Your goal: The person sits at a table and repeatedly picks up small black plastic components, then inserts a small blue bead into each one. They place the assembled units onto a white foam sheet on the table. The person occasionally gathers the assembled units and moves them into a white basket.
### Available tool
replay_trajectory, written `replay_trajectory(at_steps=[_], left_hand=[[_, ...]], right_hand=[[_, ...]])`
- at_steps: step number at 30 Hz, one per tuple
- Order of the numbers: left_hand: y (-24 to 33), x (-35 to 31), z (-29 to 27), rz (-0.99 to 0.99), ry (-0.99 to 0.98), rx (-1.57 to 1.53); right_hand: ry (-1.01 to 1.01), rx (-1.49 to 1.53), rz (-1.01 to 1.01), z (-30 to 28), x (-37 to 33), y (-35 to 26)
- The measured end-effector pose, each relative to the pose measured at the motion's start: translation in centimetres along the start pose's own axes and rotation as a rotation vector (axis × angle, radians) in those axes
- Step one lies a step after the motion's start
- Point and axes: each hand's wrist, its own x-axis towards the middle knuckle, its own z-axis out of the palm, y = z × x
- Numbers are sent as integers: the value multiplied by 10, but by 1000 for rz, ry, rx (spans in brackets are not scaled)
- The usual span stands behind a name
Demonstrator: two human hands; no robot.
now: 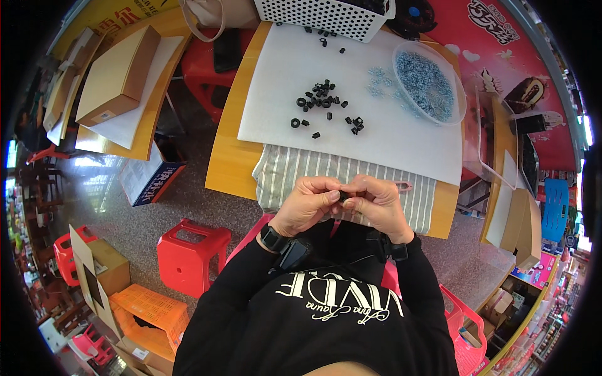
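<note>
My left hand (pixel 307 203) and my right hand (pixel 377 202) meet above the near table edge, fingers pinched together. Between their fingertips a small black plastic part (pixel 343 196) shows, mostly hidden by thumbs and fingers. Beneath them lies a grey-and-white striped cloth (pixel 295 164). A pink loop-ended piece (pixel 405 186) pokes out beside my right hand; whether that hand grips it or it lies on the cloth, I cannot tell. Farther off, a loose pile of black ring-shaped and short tubular parts (pixel 323 94) is spread on a white sheet (pixel 269 116).
At the right of the sheet stands a clear round tub (pixel 428 81) of small bluish translucent pieces, with some spilled (pixel 380 83) beside it. A white perforated basket (pixel 326 17) occupies the far edge. A red stool (pixel 191 254) and cardboard boxes (pixel 119 78) are to the left.
</note>
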Motion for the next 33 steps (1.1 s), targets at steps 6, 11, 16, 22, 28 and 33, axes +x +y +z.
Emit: replay_trajectory(at_steps=[6,11,16,22,28,33], left_hand=[[1,-1,0,-20,12,-21],[0,-1,2,-13,33,-11],[4,-1,4,-34,19,-9],[6,1,4,-64,41,30],[3,1,-1,-58,27,31],[4,-1,-3,-90,42,0]], right_hand=[[-13,111,40,3,1,-6],[-13,-20,6,1,0,-1],[-46,-98,-33,-2,4,-1],[6,-169,-81,3,3,1],[9,-282,-149,4,6,-1],[-5,-250,-106,4,6,4]])
